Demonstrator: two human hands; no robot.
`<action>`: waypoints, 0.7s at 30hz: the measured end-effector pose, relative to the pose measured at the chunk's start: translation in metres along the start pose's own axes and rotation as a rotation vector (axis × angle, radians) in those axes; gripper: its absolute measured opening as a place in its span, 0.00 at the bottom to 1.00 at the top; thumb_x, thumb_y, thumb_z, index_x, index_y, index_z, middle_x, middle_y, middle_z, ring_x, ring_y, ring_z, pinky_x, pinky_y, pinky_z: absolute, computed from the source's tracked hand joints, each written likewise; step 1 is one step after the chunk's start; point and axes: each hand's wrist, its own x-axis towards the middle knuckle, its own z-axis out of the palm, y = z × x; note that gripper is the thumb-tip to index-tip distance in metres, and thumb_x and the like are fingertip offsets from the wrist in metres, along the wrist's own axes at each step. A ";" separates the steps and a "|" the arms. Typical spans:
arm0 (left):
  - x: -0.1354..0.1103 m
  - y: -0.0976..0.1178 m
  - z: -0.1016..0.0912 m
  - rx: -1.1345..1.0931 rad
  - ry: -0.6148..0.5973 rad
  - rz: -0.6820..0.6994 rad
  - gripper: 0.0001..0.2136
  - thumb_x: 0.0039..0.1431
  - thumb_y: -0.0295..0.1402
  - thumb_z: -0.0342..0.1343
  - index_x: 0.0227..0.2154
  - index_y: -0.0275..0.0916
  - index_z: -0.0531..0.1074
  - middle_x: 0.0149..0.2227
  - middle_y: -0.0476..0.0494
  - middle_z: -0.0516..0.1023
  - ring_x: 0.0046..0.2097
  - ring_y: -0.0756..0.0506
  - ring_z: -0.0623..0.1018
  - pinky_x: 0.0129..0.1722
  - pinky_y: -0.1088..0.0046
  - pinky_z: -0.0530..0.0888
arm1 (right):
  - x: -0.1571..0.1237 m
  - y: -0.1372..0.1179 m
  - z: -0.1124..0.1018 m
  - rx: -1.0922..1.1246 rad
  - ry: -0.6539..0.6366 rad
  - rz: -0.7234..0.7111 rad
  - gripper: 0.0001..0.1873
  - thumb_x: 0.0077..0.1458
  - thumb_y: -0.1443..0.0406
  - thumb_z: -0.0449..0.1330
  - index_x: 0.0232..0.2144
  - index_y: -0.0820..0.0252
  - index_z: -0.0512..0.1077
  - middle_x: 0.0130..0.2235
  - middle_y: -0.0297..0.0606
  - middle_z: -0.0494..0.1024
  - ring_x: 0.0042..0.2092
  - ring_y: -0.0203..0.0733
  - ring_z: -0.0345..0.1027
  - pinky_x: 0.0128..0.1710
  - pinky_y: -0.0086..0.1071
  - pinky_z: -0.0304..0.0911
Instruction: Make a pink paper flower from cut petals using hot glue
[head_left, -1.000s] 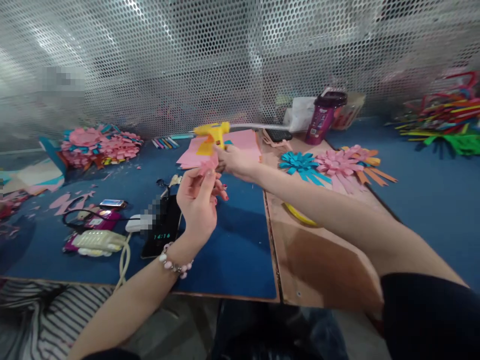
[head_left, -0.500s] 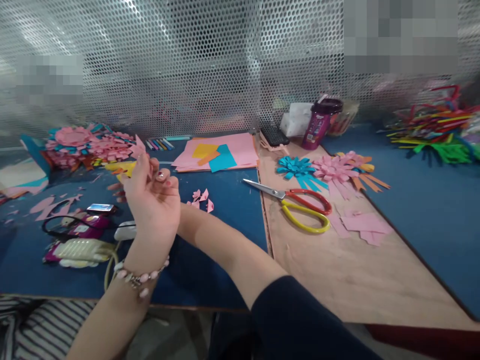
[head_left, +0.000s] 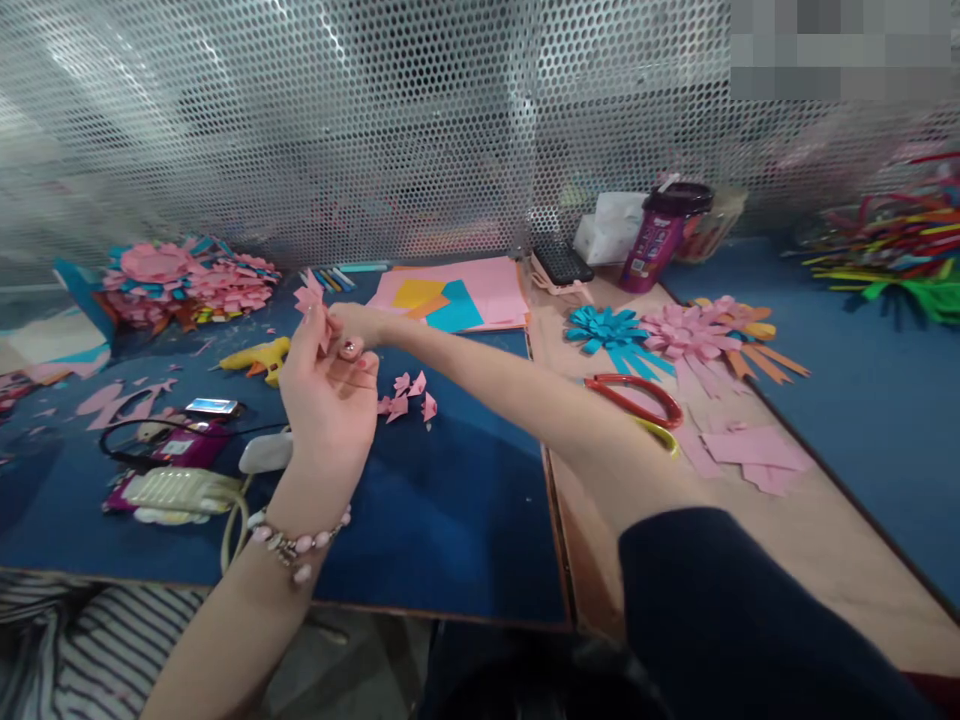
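Observation:
My left hand (head_left: 334, 400), with a bead bracelet (head_left: 300, 545) on the wrist, is raised palm up with its fingers closed on a folded pink paper piece (head_left: 310, 296). My right hand (head_left: 360, 324) reaches across from the right and meets the left at the paper; its fingertips are hidden behind the left fingers. A yellow glue gun (head_left: 259, 358) lies on the blue table left of the hands. Several small folded pink paper pieces (head_left: 401, 400) lie just right of my left hand.
Under my right forearm are scissors with red and yellow handles (head_left: 637, 398). Blue (head_left: 604, 330) and pink paper flowers (head_left: 686, 330) lie beyond. Coloured sheets (head_left: 495, 285) and a purple cup (head_left: 660, 240) stand toward the mesh panel. Corded devices (head_left: 180, 490) sit left.
My right hand has moved from beside the glue gun, behind my left wrist, to the pink paper at my left fingers. The glue gun now lies on the table. The view has shifted slightly.

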 end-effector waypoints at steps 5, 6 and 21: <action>0.002 -0.004 -0.003 0.090 0.008 0.018 0.10 0.53 0.38 0.64 0.22 0.42 0.72 0.29 0.51 0.76 0.23 0.55 0.66 0.21 0.78 0.64 | -0.014 0.030 -0.041 -0.561 -0.237 -0.100 0.13 0.47 0.79 0.61 0.16 0.65 0.68 0.21 0.30 0.70 0.36 0.36 0.66 0.41 0.29 0.59; 0.003 -0.005 -0.004 0.077 0.021 0.012 0.10 0.53 0.37 0.64 0.22 0.42 0.71 0.28 0.51 0.76 0.22 0.56 0.66 0.21 0.79 0.64 | -0.021 0.035 -0.046 -0.627 -0.253 -0.118 0.14 0.47 0.79 0.62 0.15 0.65 0.68 0.21 0.32 0.71 0.36 0.37 0.66 0.41 0.30 0.59; 0.010 -0.019 -0.007 -0.085 0.108 -0.236 0.08 0.48 0.27 0.65 0.25 0.40 0.69 0.24 0.54 0.73 0.19 0.59 0.65 0.19 0.81 0.63 | -0.028 0.069 -0.059 -0.700 -0.516 -0.233 0.05 0.50 0.68 0.65 0.32 0.61 0.79 0.32 0.35 0.80 0.32 0.35 0.69 0.33 0.28 0.60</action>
